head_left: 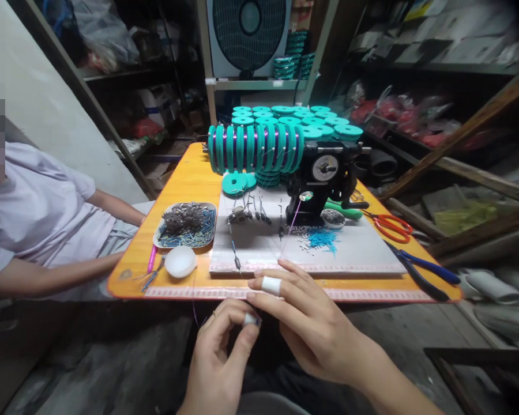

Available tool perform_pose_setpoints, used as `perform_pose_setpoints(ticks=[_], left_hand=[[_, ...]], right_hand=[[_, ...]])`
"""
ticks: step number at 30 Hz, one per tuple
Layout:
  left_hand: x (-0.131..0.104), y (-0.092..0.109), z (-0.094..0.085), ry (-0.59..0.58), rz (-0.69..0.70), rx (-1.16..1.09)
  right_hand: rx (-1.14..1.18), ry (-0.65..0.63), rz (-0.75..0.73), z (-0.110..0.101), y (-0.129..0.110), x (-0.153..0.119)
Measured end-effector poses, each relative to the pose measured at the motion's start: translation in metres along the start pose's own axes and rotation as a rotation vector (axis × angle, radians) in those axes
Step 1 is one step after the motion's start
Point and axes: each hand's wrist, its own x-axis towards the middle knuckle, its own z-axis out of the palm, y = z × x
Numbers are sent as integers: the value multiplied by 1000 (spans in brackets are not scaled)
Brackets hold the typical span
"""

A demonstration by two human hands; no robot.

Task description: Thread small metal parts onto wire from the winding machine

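My left hand [225, 351], with white tape on a fingertip, pinches a thin line at the table's front edge. Just right of it, my right hand [313, 323], white tape round one finger, has its fingers stretched over the line. From there the line runs up past a small dark weight [237, 263] on the white board [259, 259]. A purple line [293, 222] comes down from a black winding machine [313, 196], which bears a row of teal spools [255, 148] wound with purple line. Blue pieces [324, 239] and small beads [300, 230] lie on the board.
A tray [158, 237] of metal parts and blue tubes and a white bowl [180, 262] stand left. Orange scissors [391, 226] and blue pliers [432, 268] lie right. Teal discs [348, 132] are stacked behind. A person [38, 213] sits at the left.
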Motion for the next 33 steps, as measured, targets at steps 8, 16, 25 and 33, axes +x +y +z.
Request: perform_pose_setpoints(ticks=[8,16,25,33], left_hand=[[6,-5,-10,-51,187,249],[33,10,-73,285,381,725],[112,21,-181,212,-24,1065],[126,25,-190,190,-112,1154]], right_hand=[[4,19,-55,9,4,1],[37,39,-65,15,7,3],[21,80,-82,17,8,3],[39,105,-65,19,7,5]])
